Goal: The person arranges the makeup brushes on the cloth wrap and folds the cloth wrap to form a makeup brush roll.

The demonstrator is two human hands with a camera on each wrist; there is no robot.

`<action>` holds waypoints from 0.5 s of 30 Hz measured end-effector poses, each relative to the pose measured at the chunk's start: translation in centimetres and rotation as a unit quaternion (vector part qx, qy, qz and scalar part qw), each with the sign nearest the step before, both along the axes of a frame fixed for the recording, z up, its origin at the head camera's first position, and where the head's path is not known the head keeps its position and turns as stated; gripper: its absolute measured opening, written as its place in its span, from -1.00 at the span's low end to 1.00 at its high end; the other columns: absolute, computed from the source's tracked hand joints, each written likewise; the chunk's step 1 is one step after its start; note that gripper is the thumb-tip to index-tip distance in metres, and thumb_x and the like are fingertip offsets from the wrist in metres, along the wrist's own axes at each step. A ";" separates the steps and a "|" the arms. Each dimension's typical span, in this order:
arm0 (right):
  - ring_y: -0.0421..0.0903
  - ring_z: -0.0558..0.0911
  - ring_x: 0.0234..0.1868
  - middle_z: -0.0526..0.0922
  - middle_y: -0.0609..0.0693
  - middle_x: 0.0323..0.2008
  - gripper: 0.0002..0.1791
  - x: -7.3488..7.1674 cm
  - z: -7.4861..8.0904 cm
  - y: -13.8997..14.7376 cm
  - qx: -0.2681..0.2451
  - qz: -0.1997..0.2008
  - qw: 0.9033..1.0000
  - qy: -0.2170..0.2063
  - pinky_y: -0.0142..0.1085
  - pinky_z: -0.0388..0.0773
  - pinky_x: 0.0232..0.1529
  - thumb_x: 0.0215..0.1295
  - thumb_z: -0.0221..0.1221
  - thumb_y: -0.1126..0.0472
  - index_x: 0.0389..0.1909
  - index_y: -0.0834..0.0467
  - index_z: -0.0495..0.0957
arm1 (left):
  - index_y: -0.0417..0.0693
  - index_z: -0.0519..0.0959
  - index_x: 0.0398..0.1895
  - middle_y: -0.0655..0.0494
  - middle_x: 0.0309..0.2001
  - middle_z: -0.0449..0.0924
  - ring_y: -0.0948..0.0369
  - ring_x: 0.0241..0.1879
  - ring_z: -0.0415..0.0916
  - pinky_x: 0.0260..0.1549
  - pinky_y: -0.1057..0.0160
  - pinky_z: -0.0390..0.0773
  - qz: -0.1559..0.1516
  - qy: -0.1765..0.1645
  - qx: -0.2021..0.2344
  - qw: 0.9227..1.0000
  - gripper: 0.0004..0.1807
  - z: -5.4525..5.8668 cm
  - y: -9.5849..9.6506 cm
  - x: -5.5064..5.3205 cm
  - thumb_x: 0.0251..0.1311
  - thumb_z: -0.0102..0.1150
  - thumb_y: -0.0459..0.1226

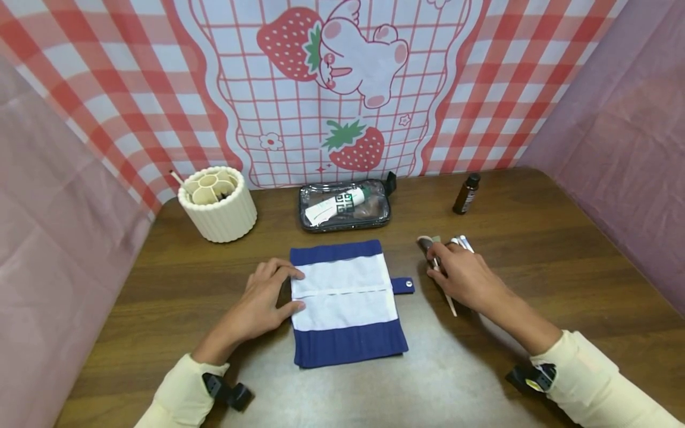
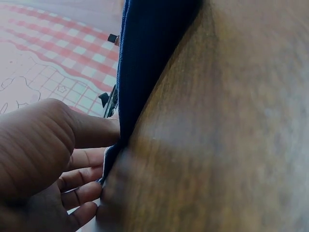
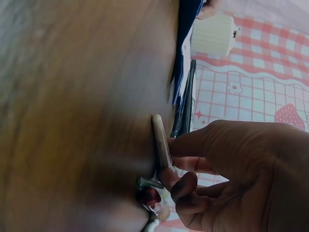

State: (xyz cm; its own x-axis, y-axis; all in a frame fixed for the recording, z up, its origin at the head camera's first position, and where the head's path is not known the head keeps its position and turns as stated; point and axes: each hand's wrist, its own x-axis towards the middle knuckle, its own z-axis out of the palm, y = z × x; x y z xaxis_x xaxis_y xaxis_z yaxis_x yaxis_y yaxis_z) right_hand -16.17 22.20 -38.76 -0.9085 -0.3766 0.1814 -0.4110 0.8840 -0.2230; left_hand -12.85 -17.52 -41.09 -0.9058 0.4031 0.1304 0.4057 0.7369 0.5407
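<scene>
A blue-and-white cloth roll lies spread flat, its snap strap pointing right. My left hand rests at the roll's left edge, thumb and fingertips on the white fabric. In the left wrist view, the blue fabric edge hides those fingertips. My right hand pinches a makeup brush between thumb and fingers; its pale handle shows in the right wrist view. Beside and partly under that hand lie small slim items, with a dark red round end among them.
A clear zip pouch holding a white tube lies behind the roll. At the back left stands a ribbed cream holder with sectioned openings; a small dark bottle stands at the back right. A checked strawberry-print cloth hangs behind the table.
</scene>
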 end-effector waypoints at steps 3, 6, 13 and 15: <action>-0.02 0.51 -0.40 0.54 0.04 -0.40 -0.71 0.1 0.1 -0.1 0.002 0.002 1.000 0.004 -0.07 0.47 -0.47 0.23 0.37 0.22 -0.10 0.16 0.53 | -0.02 0.54 0.13 0.01 0.20 0.36 -0.01 0.16 0.24 0.02 -0.02 0.19 0.000 -0.001 0.000 1.000 -0.49 0.0 0.0 0.0 0.13 0.47 -0.14; -0.02 0.49 -0.41 0.54 0.04 -0.41 -0.72 0.1 0.4 -0.2 0.002 0.001 1.000 -0.001 -0.10 0.45 -0.50 0.23 0.36 0.25 -0.09 0.15 0.52 | -0.01 0.54 0.13 0.01 0.20 0.36 -0.02 0.17 0.23 0.02 -0.03 0.19 -0.001 -0.003 0.001 1.000 -0.50 0.0 -0.1 0.1 0.14 0.47 -0.13; -0.10 0.46 -0.54 0.53 -0.02 -0.49 -0.60 -0.2 1.8 -0.2 -0.041 -0.021 0.999 -0.019 -0.23 0.38 -0.61 0.20 0.34 0.30 0.03 0.14 0.45 | 0.01 0.53 0.14 0.01 0.21 0.35 -0.02 0.18 0.22 0.03 -0.04 0.17 -0.002 -0.004 0.002 1.000 -0.50 -0.1 -0.1 0.0 0.15 0.45 -0.12; -0.12 0.47 -0.55 0.56 -0.02 -0.47 -0.57 -0.3 2.3 0.0 -0.070 -0.022 0.997 -0.018 -0.26 0.39 -0.63 0.20 0.34 0.32 0.06 0.18 0.44 | 0.01 0.53 0.14 0.00 0.21 0.35 -0.02 0.17 0.22 0.03 -0.04 0.17 -0.001 -0.005 0.003 1.000 -0.50 -0.1 -0.1 0.0 0.15 0.46 -0.13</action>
